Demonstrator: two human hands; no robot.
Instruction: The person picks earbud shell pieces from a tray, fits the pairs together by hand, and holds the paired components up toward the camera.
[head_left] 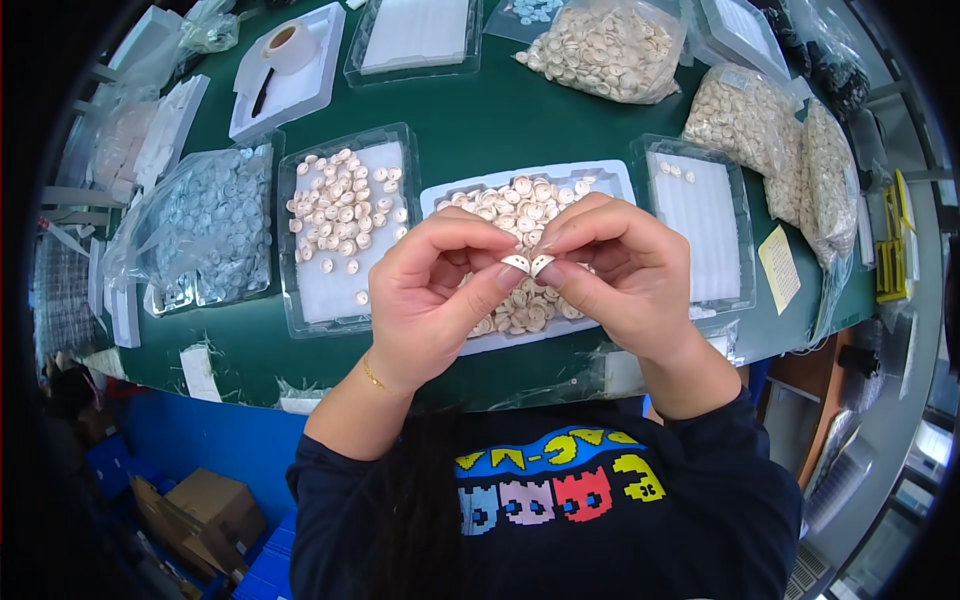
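Observation:
My left hand [425,285] and my right hand [635,275] meet over the middle of the table. Between thumb and fingertips, the left pinches a small cream round piece [515,263] with tiny dark holes. A matching cream piece [542,265] is pinched the same way in the right hand. The two pieces are side by side, their edges almost or just touching. Below the hands, a white tray [432,197] holds a heap of similar cream pieces [525,195], partly hidden by my fingers.
Left stands a clear tray [408,150] with scattered cream pieces; beyond it lies a bag of blue-grey pieces [215,230]. A right-hand tray [700,245] has three pieces. Filled bags [605,50] sit at the back right. A tape roll [290,48] and black pen [263,92] occupy another tray.

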